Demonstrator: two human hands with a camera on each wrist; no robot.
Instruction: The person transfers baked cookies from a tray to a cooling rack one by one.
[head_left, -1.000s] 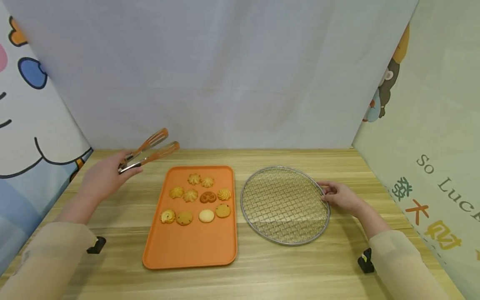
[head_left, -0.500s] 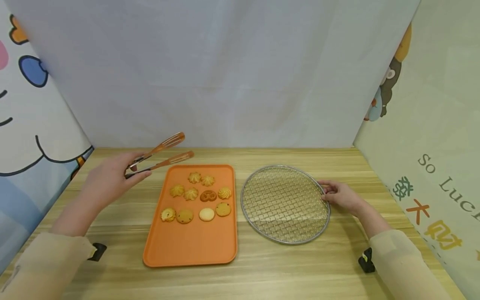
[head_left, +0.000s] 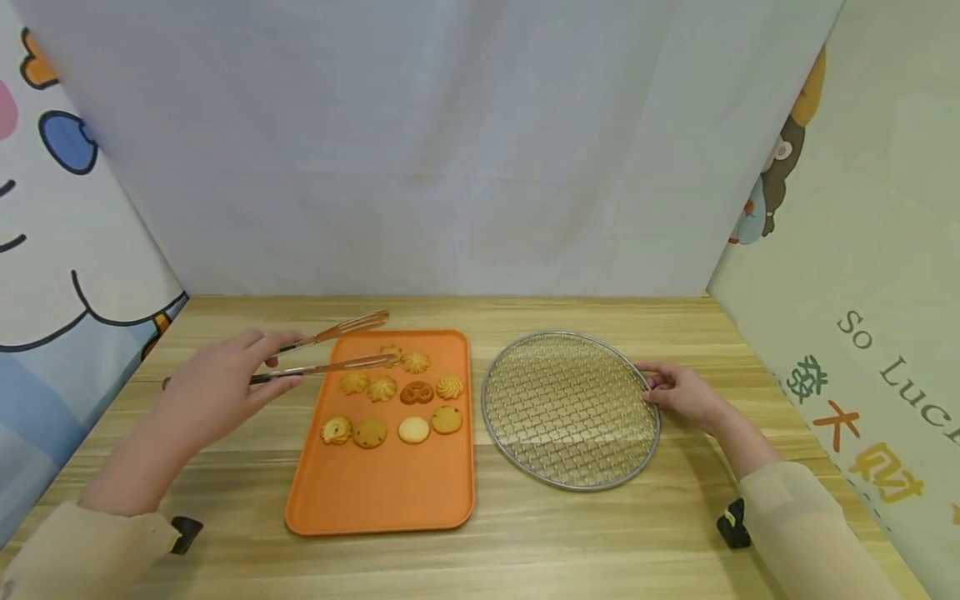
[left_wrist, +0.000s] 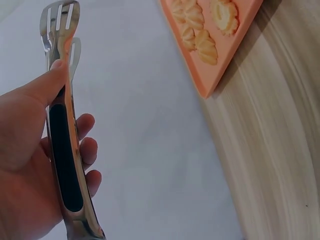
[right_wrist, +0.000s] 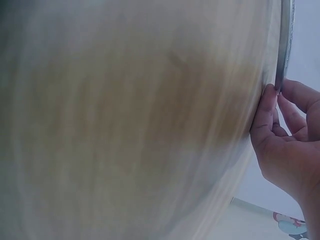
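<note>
Left hand [head_left: 213, 392] grips steel tongs [head_left: 330, 350]; right hand [head_left: 682, 393] pinches round mesh rack [head_left: 570, 408].

2 bare hands, loose beige sleeves [head_left: 810, 517], and a small black device [head_left: 731, 523] at each wrist.

Head view high, facing down at table [head_left: 525, 542]; wrist views close (left shares orange tray [head_left: 382, 500] [left_wrist: 220, 70]).

An orange tray [head_left: 382, 492] carries golden-brown cookies [head_left: 382, 389], one pale cookie [head_left: 413, 430] and some dark-speckled ones. The tongs [head_left: 330, 350] have orange tips, a silver body and a black grip inset. The round rack [head_left: 570, 408] is silver crosshatched mesh. The surface [head_left: 525, 542] is light wood grain.
</note>
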